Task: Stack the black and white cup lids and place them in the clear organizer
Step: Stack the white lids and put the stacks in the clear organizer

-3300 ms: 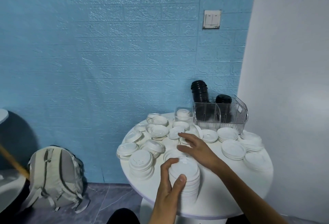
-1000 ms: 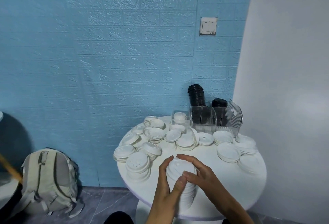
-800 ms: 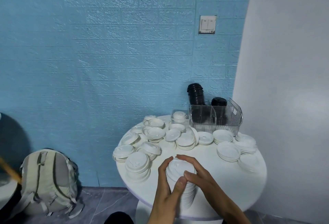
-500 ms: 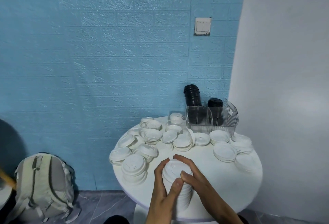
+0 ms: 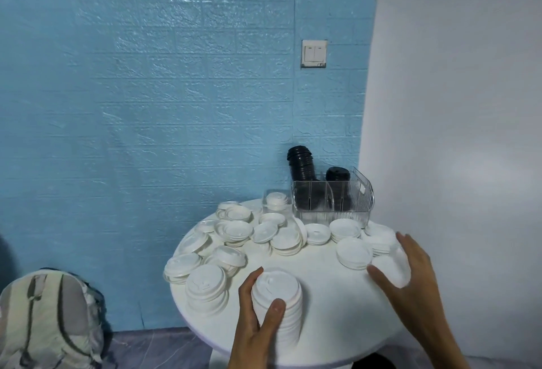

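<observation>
Right hand [image 5: 410, 277] moved off the tall white lid stack [image 5: 277, 295], fingers spread over side lids [image 5: 390, 269], left hand [image 5: 258, 318] gripping stack

The left hand [image 5: 258, 318] is coming up from the bottom edge of the view, its fingers and thumb curling round a tall stack of white plastic cup lids [image 5: 277, 304], thumb on the near side and fingers wrapping the far left side. The right hand [image 5: 410, 277] is reaching forward on a bare forearm with fingers spread and relaxed, hovering open over the right side, gripping nothing.
</observation>
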Action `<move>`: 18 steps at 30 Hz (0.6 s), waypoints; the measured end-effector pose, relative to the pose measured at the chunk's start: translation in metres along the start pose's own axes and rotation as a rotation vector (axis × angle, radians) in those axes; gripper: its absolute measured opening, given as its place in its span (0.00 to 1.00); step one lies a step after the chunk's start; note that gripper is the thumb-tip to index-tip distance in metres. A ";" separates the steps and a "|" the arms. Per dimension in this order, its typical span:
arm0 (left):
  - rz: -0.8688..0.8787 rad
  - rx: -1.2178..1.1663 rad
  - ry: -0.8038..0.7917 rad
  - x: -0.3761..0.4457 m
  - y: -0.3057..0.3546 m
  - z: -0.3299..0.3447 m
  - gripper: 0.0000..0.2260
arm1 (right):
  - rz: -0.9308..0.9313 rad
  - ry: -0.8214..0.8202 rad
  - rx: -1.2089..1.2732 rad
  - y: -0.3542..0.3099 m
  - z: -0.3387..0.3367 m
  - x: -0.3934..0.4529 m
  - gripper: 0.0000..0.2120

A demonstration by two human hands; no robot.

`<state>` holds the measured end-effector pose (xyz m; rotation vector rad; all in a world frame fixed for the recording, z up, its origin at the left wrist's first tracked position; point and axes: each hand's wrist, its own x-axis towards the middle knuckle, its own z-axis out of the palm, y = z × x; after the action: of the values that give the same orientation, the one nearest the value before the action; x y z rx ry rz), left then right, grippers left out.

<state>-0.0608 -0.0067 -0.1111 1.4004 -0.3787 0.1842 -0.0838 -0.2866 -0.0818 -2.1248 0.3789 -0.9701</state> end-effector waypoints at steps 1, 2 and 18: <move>-0.002 -0.001 0.004 0.000 0.000 0.000 0.37 | 0.050 -0.031 -0.035 0.008 -0.001 0.004 0.44; -0.003 0.001 0.006 0.001 0.001 0.000 0.37 | 0.086 -0.066 -0.061 0.016 0.000 0.007 0.45; 0.002 -0.034 0.019 0.004 -0.001 0.002 0.34 | 0.216 -0.193 -0.270 0.056 0.028 0.040 0.45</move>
<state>-0.0565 -0.0092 -0.1105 1.3644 -0.3661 0.1919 -0.0342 -0.3311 -0.1143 -2.3356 0.6572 -0.6115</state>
